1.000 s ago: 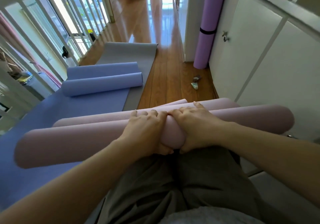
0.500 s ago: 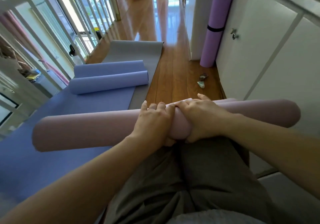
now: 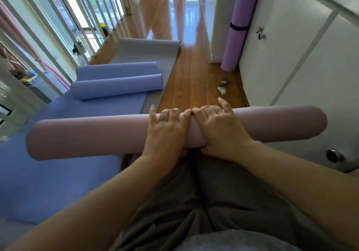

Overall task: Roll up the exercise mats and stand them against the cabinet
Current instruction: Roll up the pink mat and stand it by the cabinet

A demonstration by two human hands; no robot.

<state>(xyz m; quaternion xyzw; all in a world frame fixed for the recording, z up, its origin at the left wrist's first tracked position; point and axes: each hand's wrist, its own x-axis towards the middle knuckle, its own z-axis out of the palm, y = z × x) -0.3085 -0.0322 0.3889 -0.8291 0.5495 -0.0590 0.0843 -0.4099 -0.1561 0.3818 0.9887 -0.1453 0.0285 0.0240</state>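
Both hands are clamping the rolled pink mat [image 3: 87, 138] at its middle: the left hand [image 3: 165, 132] and the right hand [image 3: 219, 130] are sitting side by side, touching, fingers curling over the top of the roll and thumbs tucking underneath. The roll is lying crosswise just in front of the person's knees, its left end reaching over the flat part of a blue mat [image 3: 58, 173] and its right end reaching in front of the white cabinet [image 3: 291, 56]. Whether it is resting on anything cannot be told. The far end of the blue mat is sitting partly rolled on a grey mat [image 3: 147, 50], which is lying flat along the railing [image 3: 48, 37] side of the wooden floor [image 3: 192, 80]. A purple rolled mat [image 3: 239, 4], banded by a black strap [image 3: 240, 26], is standing upright against the cabinet's far corner.
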